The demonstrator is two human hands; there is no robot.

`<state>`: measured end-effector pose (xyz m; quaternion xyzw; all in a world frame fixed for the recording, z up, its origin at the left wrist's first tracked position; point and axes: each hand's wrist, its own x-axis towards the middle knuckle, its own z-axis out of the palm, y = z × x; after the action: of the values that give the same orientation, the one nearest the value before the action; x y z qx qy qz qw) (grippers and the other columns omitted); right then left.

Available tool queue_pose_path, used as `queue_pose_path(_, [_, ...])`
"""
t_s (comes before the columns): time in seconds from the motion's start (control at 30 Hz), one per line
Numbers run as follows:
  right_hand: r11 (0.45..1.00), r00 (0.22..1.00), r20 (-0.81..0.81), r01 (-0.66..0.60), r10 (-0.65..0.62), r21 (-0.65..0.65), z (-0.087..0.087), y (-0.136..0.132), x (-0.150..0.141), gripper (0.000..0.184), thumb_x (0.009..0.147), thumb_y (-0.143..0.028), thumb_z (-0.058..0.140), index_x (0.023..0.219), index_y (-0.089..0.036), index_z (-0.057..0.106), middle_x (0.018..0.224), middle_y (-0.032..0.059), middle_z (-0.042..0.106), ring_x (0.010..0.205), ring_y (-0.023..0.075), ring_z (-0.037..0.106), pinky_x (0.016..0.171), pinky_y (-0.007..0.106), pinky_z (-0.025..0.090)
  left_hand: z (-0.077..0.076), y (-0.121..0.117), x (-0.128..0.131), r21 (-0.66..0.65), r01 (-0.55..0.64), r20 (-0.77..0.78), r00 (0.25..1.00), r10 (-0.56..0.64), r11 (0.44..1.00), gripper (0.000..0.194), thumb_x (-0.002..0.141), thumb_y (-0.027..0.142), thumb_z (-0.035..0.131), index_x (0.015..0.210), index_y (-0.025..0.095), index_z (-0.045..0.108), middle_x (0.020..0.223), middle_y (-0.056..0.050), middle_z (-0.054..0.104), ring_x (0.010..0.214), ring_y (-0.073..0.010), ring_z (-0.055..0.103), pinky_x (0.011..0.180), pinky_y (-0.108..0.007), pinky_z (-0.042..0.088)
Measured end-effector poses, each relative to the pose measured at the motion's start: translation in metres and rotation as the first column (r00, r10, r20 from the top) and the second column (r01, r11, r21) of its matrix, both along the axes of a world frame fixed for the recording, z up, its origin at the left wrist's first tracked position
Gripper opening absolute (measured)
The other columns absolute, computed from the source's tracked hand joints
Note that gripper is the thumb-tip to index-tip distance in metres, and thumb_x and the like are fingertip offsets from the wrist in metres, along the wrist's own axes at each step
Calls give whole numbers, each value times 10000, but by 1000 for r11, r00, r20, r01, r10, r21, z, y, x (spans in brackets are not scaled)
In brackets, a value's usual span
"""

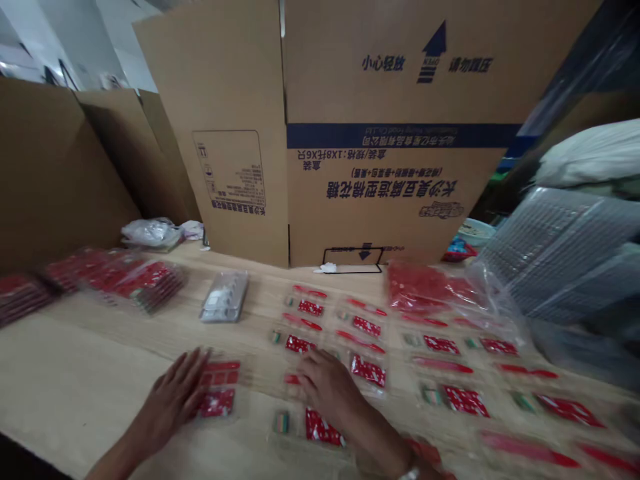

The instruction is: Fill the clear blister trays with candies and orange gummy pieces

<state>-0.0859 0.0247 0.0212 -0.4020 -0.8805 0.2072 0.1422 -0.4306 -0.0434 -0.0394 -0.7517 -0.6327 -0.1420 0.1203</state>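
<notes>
My left hand lies flat on the table with fingers stretched out, its fingertips touching a clear tray with red packets. My right hand rests palm down over another clear tray of red packets, its fingers curled onto the tray near a small red piece. Several more clear trays with red packets lie in rows across the wooden table beyond and to the right of both hands.
A large printed cardboard box stands at the back. Stacks of filled trays sit at left, an empty clear tray in the middle, a bag of red items and stacked clear trays in plastic at right.
</notes>
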Motion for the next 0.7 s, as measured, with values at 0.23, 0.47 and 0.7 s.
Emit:
queue_pose_path(0.23, [991,987,106,-124,119,47,-52,-66,36,250,812,-336,676,1015,-190,674,1264,92,597,1131,275,540,964,375,455,1,-22,99,6,387,-121,916,-383,922,649,826,308,525,1438,309,307,1392,-47,543,1276,-287,491,1019,-461,406])
queue_pose_path(0.47, [998,998,-16,-58,58,28,-12,-52,49,237,837,-265,646,1070,-224,635,1289,50,583,1166,236,514,1020,367,395,-11,-33,143,14,526,-212,833,-511,850,642,835,370,575,1426,263,348,1298,-40,619,1122,-226,629,855,-275,546])
queue_pose_path(0.7, [992,993,100,-74,63,107,-38,-80,108,169,832,-231,626,663,-232,624,711,-27,662,700,156,586,713,265,460,3,-29,130,38,530,-258,824,-504,847,535,865,350,513,1376,214,434,1326,-41,602,1164,-222,599,890,-289,524])
